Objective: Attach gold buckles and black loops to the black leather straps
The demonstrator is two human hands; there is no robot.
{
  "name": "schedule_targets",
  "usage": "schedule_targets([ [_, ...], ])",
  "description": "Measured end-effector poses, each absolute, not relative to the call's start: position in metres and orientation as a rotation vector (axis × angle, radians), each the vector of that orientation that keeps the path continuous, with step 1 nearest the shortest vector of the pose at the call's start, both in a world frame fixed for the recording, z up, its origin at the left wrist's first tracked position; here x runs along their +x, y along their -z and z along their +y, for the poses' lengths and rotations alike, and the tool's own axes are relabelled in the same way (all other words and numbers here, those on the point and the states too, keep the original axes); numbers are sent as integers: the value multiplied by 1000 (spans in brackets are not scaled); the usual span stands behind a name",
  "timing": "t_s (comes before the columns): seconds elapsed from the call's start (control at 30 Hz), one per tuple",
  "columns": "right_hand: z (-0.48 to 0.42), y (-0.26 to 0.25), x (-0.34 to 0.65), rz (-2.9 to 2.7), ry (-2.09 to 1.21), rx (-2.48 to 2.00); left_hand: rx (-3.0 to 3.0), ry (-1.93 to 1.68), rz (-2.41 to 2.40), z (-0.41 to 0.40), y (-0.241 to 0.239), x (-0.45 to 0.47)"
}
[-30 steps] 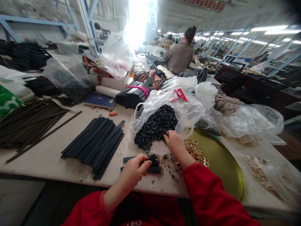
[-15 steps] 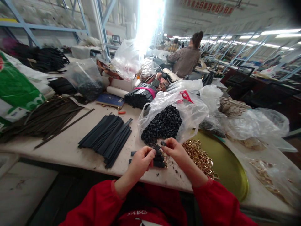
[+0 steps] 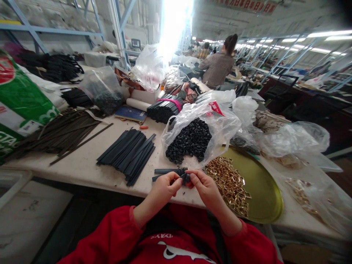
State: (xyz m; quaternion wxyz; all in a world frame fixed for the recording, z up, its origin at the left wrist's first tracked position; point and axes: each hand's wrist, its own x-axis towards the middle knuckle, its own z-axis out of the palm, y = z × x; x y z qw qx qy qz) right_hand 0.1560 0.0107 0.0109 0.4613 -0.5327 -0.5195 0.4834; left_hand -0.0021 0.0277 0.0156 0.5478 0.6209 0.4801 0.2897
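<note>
My left hand (image 3: 168, 184) is closed in a pinch on a short black strap (image 3: 184, 179) at the table's front edge. My right hand (image 3: 202, 184) meets it there, thumb and fingers pressed together at the strap's end; a small black loop was in them earlier, but the fingers now cover most of it. Just behind the hands lie finished-looking black straps (image 3: 167, 171), partly hidden. An open clear plastic bag (image 3: 217, 128) spills many small black loops (image 3: 189, 141) beyond my fingers. Gold metal buckles (image 3: 228, 183) are heaped to the right of my right hand.
The buckles sit on a round gold tray (image 3: 265, 198). To the left are a pile of black strips (image 3: 128, 156) and longer brown strips (image 3: 66, 135). Farther back are a banded strip bundle (image 3: 163, 110), a blue notebook (image 3: 130, 114) and a co-worker (image 3: 218, 68).
My right hand has brought the small black loop left and down to the strap in my left hand, so both hands now touch. The view has shifted slightly.
</note>
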Motion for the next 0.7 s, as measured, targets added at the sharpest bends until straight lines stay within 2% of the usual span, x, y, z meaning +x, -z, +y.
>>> schedule_targets([
  [0.1, 8, -10, 156, -1312, -1148, -1313, 1517, -707, 1178, 24, -17, -1],
  [0.3, 7, -8, 157, -1419, -1309, -1218, 1692, -614, 1078, 23, -13, -1],
  [0.5, 9, -10, 152, -1116, -1340, -1240, 1634, -727, 1119, 17, -15, 2],
  [0.7, -1, -8, 148, -1093, -1371, -1216, 1480, -738, 1049, 20, -11, 1],
])
